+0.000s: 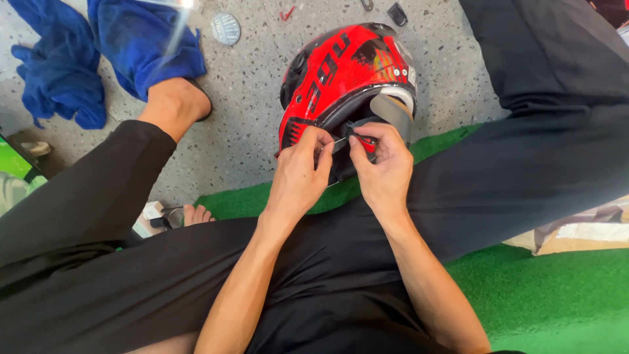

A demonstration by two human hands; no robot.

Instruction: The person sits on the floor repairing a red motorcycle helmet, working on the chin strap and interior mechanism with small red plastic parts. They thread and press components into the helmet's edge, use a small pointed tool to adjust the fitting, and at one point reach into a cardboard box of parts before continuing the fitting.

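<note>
A red and black motorcycle helmet [344, 78] rests between the person's spread legs, at the middle of the scene toward the far side, where the green turf mat [557, 295] meets the speckled grey floor [249, 85]; its lower edge faces the person, and grey padding [393, 111] shows at the right of that edge. Both hands meet at the near rim of the helmet; the left hand [298, 174] has its grip pinched together on what looks like a thin wire or thread [339, 139] beside the rim, thumb and forefinger closed on it; the right hand [383, 164], just to the right and almost touching the left, has its grip clamped on a small black strap piece with a red part [360, 134] at the same rim; whether the thin wire joins that piece I cannot tell. The person sits in black trousers [524, 164], legs out to left and right; a bare foot [177, 101] lies on the floor at far left. Beyond it is a crumpled blue cloth [92, 52]; a round silvery disc [225, 28] lies on the floor to the right of the cloth, well apart from the helmet. Small dark bits [396, 13] lie at the far edge of the floor; too small to tell.
</note>
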